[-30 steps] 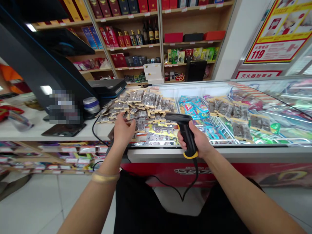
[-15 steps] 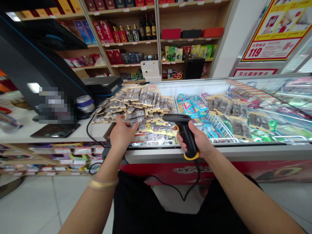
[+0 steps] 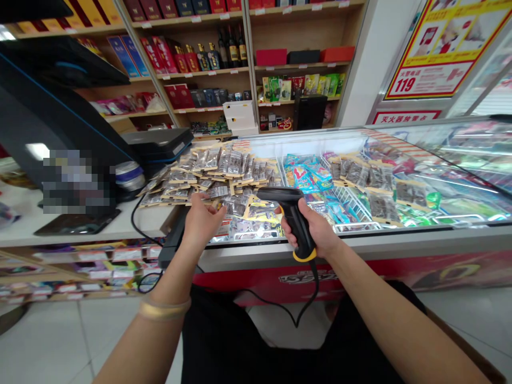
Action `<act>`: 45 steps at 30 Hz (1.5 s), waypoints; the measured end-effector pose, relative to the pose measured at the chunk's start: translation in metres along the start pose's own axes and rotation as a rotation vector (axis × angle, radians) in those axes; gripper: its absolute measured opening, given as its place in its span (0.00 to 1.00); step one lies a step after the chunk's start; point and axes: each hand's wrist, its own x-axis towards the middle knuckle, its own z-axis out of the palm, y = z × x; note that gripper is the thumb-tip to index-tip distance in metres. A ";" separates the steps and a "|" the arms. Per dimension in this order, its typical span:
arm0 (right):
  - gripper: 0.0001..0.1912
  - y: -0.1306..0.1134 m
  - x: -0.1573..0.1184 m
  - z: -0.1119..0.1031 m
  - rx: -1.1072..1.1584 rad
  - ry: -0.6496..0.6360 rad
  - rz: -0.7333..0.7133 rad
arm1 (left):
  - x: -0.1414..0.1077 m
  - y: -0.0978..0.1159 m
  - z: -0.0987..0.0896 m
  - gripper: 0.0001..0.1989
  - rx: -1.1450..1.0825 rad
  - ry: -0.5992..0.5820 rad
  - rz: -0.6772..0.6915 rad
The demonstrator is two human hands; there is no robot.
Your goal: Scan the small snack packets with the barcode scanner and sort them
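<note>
In my right hand [image 3: 316, 229] is a black and yellow barcode scanner [image 3: 296, 218], its handle wrapped by my fingers and its head pointing left. A cable runs down from the handle. My left hand [image 3: 203, 220] is at the near edge of a heap of clear packets with dark contents [image 3: 228, 162]. Thumb and forefinger are apart there, with no packet plainly gripped; the other fingertips are partly hidden. Several packets beside the thumb lie over yellow packaging [image 3: 260, 208]. More dark packets [image 3: 362, 173] are spread farther right on the freezer's glass top.
The glass-topped freezer [image 3: 360, 233] spans the front, with blue packs [image 3: 306, 173] and wire baskets inside. To the left, a dark checkout terminal [image 3: 80, 106] and a stack of tape rolls [image 3: 128, 176] stand on a white counter [image 3: 148, 221]. Stocked shelves [image 3: 200, 72] rise behind.
The view has shifted slightly, moving the scene left in the picture. My left thumb has come away from the packets, and the fingers have drawn somewhat closer together. The scanner stays in my right hand.
</note>
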 end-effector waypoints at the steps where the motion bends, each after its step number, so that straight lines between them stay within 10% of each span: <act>1: 0.33 0.000 0.000 0.000 -0.002 -0.003 -0.003 | -0.004 0.003 0.001 0.31 0.096 -0.010 0.038; 8: 0.34 0.000 -0.001 -0.001 -0.002 -0.010 -0.022 | -0.030 0.013 0.014 0.32 0.586 -0.023 0.444; 14: 0.32 0.000 -0.001 -0.001 -0.015 -0.017 -0.033 | -0.044 0.009 0.017 0.30 0.573 -0.168 0.465; 27: 0.37 0.001 -0.002 -0.002 -0.002 -0.020 -0.056 | -0.030 0.000 0.011 0.40 -0.294 -0.127 0.081; 35: 0.39 -0.007 -0.006 -0.008 -0.010 -0.024 -0.052 | -0.037 0.032 0.016 0.35 -0.869 -0.115 -0.095; 45: 0.34 -0.044 -0.043 -0.067 -0.196 -0.050 0.046 | -0.004 0.081 0.078 0.24 -1.043 -0.143 -0.056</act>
